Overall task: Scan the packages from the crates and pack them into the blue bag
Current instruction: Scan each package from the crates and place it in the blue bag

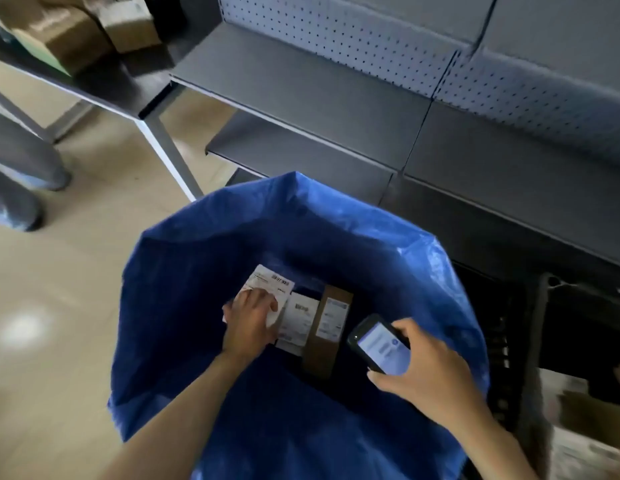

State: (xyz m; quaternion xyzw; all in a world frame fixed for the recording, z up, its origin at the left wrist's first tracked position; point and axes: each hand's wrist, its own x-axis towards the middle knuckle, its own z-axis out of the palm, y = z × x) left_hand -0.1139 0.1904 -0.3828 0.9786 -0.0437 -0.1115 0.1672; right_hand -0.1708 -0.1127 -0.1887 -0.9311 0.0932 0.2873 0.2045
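The right hand (430, 379), lower right of centre, has its grip closed round a dark handheld scanner (381, 344): thumb below, fingers curled over the far edge, lit screen facing up. It hovers over the mouth of the blue bag (184, 306), which stands open on the floor (59, 271) and fills the lower middle of the frame.

Left of centre, the left hand (248, 323) reaches down into the bag. Its grip is curled over a white-labelled package (270, 285) and holds it against the bag's bottom. Just right of it lie a second labelled package (298, 320) and a brown cardboard box (327, 327), side by side inside the bag.

At the right edge a black crate (509, 334) stands beside the bag; blurred parcels (585, 427) show in the lower right corner. Grey shelves (301, 84) cross the upper frame. In the upper left, cardboard boxes (69, 39) sit on a table (128, 95).
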